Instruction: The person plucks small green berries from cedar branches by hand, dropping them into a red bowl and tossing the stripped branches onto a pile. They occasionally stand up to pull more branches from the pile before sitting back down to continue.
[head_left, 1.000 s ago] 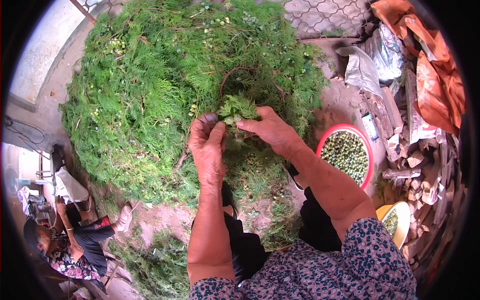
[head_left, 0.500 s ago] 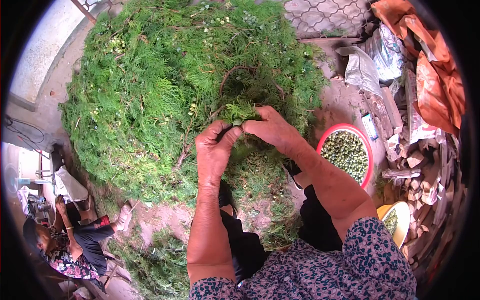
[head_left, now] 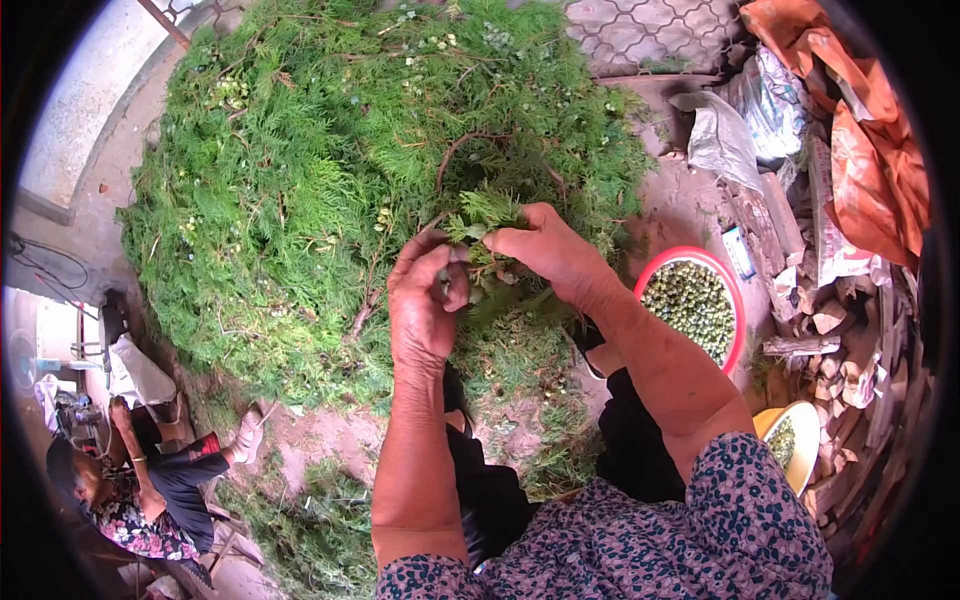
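Note:
A feathery green conifer sprig point(head_left: 487, 208) is pinched between the thumb and fingers of my right hand point(head_left: 555, 258). Small pale-green cones point(head_left: 475, 292) hang just below that hand. To the left, and slightly apart from it, my left hand point(head_left: 420, 305) has its fingers curled in. Something small and greyish-green shows among those fingers, too little to name. Both hands are over the near edge of a large heap of cut conifer branches point(head_left: 290, 190), which carries scattered cones and brown stems.
On my right stand a red-rimmed basin point(head_left: 741, 315) of small green cones and a yellow basin point(head_left: 806, 450) with more. Stacked firewood point(head_left: 835, 370), sacks point(head_left: 722, 140) and an orange tarp point(head_left: 870, 150) lie beyond. A seated person point(head_left: 150, 490) is at lower left, near loose cuttings point(head_left: 310, 520).
My hands, close together before, have parted a little. The left hand has drawn back with its fingers curling, while the sprig stays in the right hand and shows more fully.

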{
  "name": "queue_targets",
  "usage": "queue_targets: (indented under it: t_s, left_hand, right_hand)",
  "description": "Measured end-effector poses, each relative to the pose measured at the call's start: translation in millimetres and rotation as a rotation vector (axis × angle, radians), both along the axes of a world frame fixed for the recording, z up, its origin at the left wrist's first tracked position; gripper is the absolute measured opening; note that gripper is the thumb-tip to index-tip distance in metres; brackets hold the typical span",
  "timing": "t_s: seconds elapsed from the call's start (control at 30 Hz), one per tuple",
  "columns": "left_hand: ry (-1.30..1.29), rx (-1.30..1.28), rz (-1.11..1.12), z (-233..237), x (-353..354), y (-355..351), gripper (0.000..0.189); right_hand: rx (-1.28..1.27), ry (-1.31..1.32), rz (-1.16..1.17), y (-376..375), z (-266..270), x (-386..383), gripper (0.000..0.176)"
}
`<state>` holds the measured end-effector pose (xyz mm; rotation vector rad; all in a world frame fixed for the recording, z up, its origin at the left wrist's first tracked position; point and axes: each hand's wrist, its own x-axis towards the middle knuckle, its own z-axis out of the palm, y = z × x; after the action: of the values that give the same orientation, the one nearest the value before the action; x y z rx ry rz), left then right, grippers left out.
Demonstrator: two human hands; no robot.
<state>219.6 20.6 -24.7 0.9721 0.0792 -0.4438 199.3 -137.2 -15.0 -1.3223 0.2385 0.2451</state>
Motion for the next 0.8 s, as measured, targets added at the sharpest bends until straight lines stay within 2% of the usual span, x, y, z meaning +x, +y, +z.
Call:
queue_targets:
  t_s: [0.07, 0.13, 0.23, 0.3, 0.4, 0.47, 0.5, 0.57, 0.67, 0.73, 0.8]
  left_hand:
    - [0.022, -0.178, 0.054, -3.3, 6.0, 2.8, 0.025]
    - [0.012, -0.208, 0.053, -2.0, 4.5, 3.3, 0.023]
    - [-0.178, 0.139, 0.085, 4.1, -5.3, -7.0, 0.018]
    - [-0.219, 0.176, 0.085, -3.3, -6.0, -10.4, 0.018]
    - [-0.26, 0.282, 0.1, -4.5, -6.4, -9.1, 0.016]
    - [-0.096, 0.133, 0.145, -5.9, -4.8, -8.5, 0.012]
    - [-0.094, 0.133, 0.146, -6.4, -4.0, -7.1, 0.012]
    - [-0.088, -0.039, 0.15, -5.9, -0.6, -2.5, 0.011]
    - [0.012, -0.17, 0.2, -1.3, 9.0, 9.2, 0.011]
    - [-0.004, -0.182, 0.17, -4.0, 11.2, 17.4, 0.012]
    - [-0.02, -0.245, 0.127, -5.0, 9.8, 19.8, 0.014]
  right_hand:
    - [-0.183, -0.083, 0.004, 0.7, -5.3, 1.2, 0.02]
    - [-0.243, -0.107, 0.033, 2.7, -5.7, -1.1, 0.02]
    - [-0.382, -0.171, 0.08, 4.6, -7.0, -1.4, 0.021]
    - [-0.461, -0.211, 0.096, 5.9, -4.5, -1.7, 0.021]
    - [-0.414, -0.152, 0.1, 6.4, -0.4, -3.1, 0.018]
    - [-0.134, -0.07, 0.099, 6.1, -7.3, -1.6, 0.015]
    - [-0.134, -0.068, 0.1, 7.4, -7.2, -2.2, 0.015]
    - [0.007, -0.067, -0.018, 11.2, -3.3, -2.9, 0.014]
    - [0.017, 0.012, -0.122, 3.3, -9.3, 3.2, 0.017]
    - [0.074, 0.054, -0.161, 1.3, -9.2, 4.4, 0.02]
    - [0.294, 0.004, -0.232, 2.5, -1.1, 3.0, 0.021]
